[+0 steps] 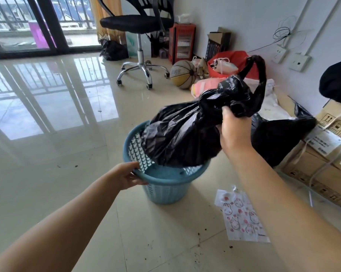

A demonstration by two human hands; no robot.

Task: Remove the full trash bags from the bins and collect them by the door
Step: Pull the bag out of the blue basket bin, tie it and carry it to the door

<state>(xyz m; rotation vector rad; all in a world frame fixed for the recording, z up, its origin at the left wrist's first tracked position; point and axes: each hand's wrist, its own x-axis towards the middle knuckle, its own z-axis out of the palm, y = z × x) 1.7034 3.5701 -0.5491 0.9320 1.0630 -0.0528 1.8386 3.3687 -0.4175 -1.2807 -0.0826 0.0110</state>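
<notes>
A full black trash bag [181,134], knotted at the top, hangs tilted with its bottom just inside the blue perforated bin [165,191] on the tiled floor. My right hand [234,132] is shut on the bag's knotted neck, its looped handle sticking up to the right. My left hand [126,176] grips the bin's near left rim. A second black bag [279,140], open with white things in it, sits on the floor right of the bin. A third black bag [113,50] lies far back by the glass balcony door [42,26].
A black office chair [140,36] on castors stands behind the bin, with a basketball [182,74], a red bag [230,61] and a red rack along the right wall. Cardboard boxes [321,163] line the right. A rabbit-printed plastic sheet [242,216] lies on the floor.
</notes>
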